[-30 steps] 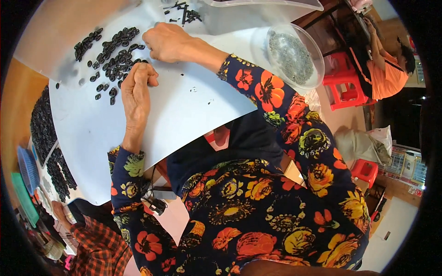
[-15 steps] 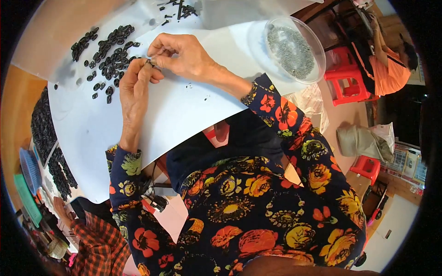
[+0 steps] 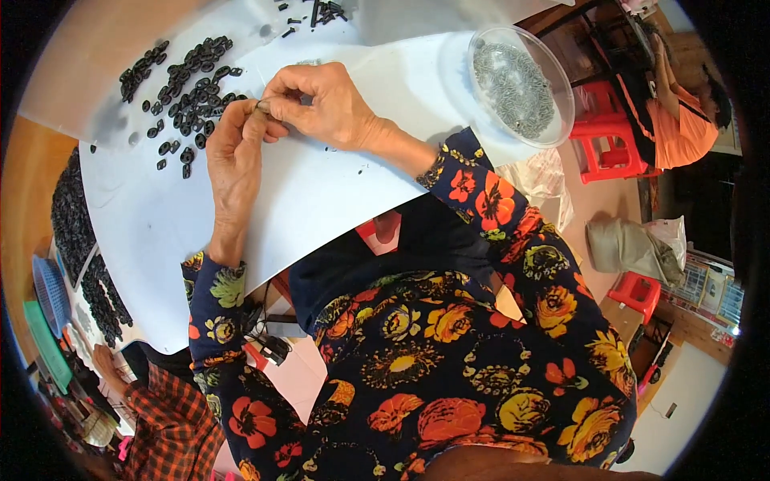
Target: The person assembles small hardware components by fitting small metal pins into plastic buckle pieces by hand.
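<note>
My left hand (image 3: 234, 156) and my right hand (image 3: 321, 104) meet over a white sheet (image 3: 321, 200) on the table. Their fingertips pinch one small dark part (image 3: 263, 105) between them. Just left of the hands lies a loose heap of small black ring-shaped parts (image 3: 184, 96). A clear round bowl (image 3: 521, 84) of small grey metal pieces stands to the right, beyond my right forearm. Both arms wear dark sleeves with red and orange flowers.
More black parts lie at the top of the sheet (image 3: 317, 12) and in a long dark pile (image 3: 72, 224) along the left edge. Red plastic stools (image 3: 605, 144) stand at the right near a seated person in orange (image 3: 682, 120). Someone in a plaid shirt (image 3: 172, 425) is at the lower left.
My right hand came back from the far heap of black parts to my left hand. Both hands now pinch a small part together, a little nearer to me.
</note>
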Motion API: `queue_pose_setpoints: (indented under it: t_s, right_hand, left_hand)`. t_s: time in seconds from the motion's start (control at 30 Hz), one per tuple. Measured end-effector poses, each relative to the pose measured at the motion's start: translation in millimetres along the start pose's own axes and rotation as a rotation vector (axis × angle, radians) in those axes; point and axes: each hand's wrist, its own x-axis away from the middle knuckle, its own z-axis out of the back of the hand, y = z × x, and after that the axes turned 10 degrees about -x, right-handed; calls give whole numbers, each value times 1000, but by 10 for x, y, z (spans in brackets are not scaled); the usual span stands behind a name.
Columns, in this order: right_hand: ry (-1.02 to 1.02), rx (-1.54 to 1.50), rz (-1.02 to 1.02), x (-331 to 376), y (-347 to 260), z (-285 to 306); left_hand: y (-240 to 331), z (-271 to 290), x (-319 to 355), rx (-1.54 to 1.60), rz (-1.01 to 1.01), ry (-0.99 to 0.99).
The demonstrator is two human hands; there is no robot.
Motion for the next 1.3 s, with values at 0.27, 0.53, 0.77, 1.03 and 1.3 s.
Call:
queue_pose_setpoints:
  t_s: [0.27, 0.53, 0.77, 1.03, 1.3]
  right_hand:
    - [130, 270, 309, -32, 9, -56]
    - [63, 820, 288, -612, 394, 253]
    - [28, 900, 310, -697, 442, 208]
    - [8, 781, 251, -720, 388, 247]
    - [-291, 1039, 278, -848, 244, 199]
  left_hand:
    - [-63, 40, 7, 0, 45, -10]
    - [-87, -17, -29, 95, 118, -2]
    - [-13, -21, -20, 13, 120, -27]
    - [-62, -31, -31, -22, 104, -31]
    - [-65, -18, -40, -24, 102, -30]
